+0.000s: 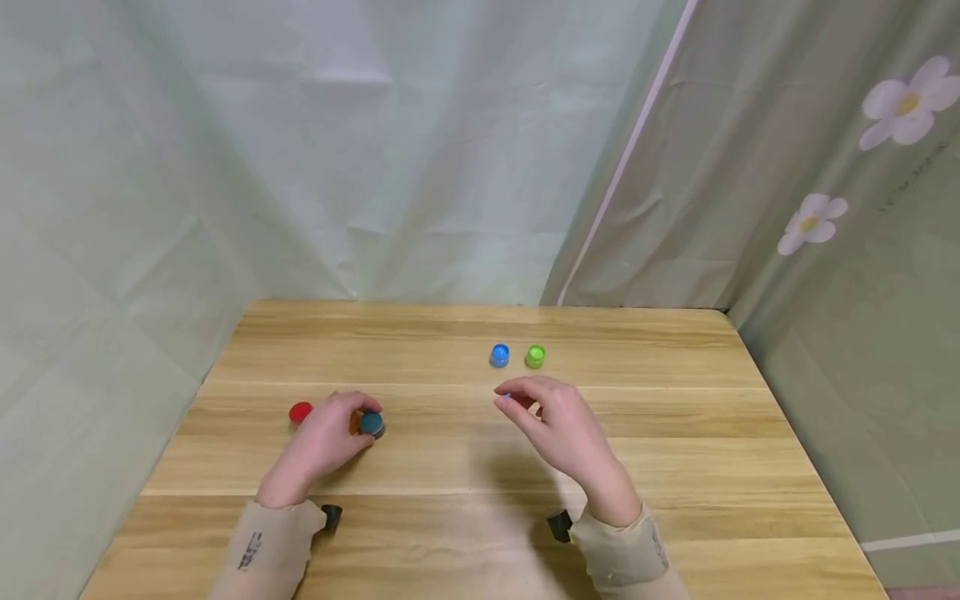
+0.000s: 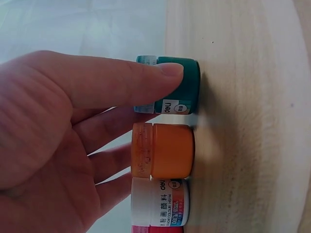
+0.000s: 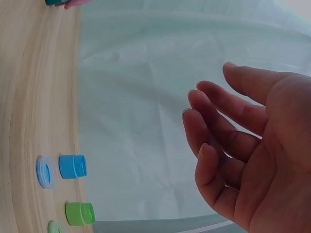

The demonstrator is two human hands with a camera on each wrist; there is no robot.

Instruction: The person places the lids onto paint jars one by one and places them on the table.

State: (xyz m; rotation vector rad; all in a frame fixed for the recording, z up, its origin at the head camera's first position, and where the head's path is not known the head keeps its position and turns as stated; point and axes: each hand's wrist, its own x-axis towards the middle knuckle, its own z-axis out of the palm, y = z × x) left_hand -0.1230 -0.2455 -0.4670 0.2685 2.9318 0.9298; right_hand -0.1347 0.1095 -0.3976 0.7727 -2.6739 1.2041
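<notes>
My left hand (image 1: 324,437) pinches a capped dark teal paint jar (image 2: 193,90) between thumb and fingers, its base right at the tabletop. Beside it in the left wrist view stand an orange paint jar (image 2: 172,150), a white-lidded paint jar (image 2: 158,204) and, partly cut off, a red one (image 2: 167,229). My right hand (image 1: 564,429) hovers over the table with loosely bent fingers and nothing between them. Beyond it, an uncapped blue paint jar (image 1: 499,357) and an uncapped green paint jar (image 1: 536,357) stand side by side.
A translucent lid with blue paint (image 3: 46,172) lies by the blue jar in the right wrist view; a green-tinted lid (image 3: 55,227) lies by the green jar. The wooden table (image 1: 420,533) backs onto a pale curtain (image 1: 375,167).
</notes>
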